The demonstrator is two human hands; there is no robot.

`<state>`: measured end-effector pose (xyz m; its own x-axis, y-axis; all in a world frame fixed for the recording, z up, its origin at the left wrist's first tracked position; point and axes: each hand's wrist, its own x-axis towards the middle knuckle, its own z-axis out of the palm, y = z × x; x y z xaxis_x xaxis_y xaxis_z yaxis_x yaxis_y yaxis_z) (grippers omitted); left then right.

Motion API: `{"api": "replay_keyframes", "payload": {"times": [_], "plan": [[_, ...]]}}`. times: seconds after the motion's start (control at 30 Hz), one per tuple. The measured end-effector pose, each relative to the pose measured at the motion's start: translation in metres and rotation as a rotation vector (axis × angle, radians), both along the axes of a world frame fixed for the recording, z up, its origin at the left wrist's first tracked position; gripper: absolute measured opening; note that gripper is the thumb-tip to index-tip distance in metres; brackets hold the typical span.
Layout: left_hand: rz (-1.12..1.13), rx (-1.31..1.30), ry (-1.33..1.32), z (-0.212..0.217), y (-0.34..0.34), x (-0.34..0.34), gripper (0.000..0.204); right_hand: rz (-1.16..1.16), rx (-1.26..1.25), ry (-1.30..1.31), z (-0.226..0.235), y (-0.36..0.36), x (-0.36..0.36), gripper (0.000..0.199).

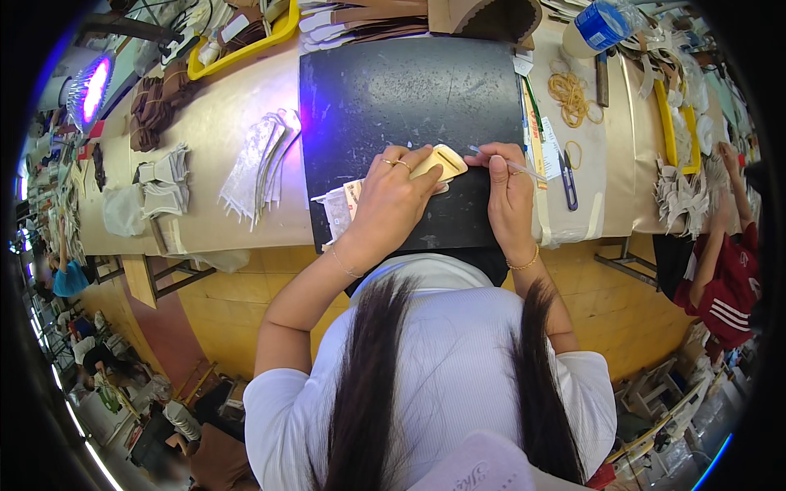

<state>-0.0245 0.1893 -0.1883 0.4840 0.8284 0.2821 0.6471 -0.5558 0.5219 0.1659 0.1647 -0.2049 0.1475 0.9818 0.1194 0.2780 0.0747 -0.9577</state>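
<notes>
My left hand [395, 190] presses a cream piece with a rounded end and a dark slot [447, 161] down onto the black mat [409, 98], its fingers bent over it. Under that hand, pale strip-like pieces [334, 211] stick out to the left, and the palm hides the rest of them. Just right of the cream piece, my right hand [509, 184] pinches a thin, clear, pen-like stick [528, 171]. Its tip points left toward the slotted end, a little apart from it.
Left of the mat lies a fanned stack of pale grey strips [260, 159]. To the right are a snipping tool [569, 182], rubber bands [571, 96] and a white-and-blue tub [596, 31]. A lit purple lamp [92, 90] stands left; a co-worker's red shirt [725, 282] shows far right.
</notes>
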Motion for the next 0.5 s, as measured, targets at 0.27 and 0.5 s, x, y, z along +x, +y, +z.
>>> {"api": "replay_keyframes", "payload": {"times": [0.27, 0.5], "plan": [[0.027, -0.019, -0.001, 0.0027, 0.0008, 0.0021, 0.022, 0.04, -0.011, -0.048, -0.0014, -0.0002, 0.0044, 0.035], [0.034, -0.021, 0.008, 0.0015, 0.0018, 0.0034, 0.02, 0.031, -0.031, -0.024, 0.0025, 0.0012, 0.0042, 0.035]]}}
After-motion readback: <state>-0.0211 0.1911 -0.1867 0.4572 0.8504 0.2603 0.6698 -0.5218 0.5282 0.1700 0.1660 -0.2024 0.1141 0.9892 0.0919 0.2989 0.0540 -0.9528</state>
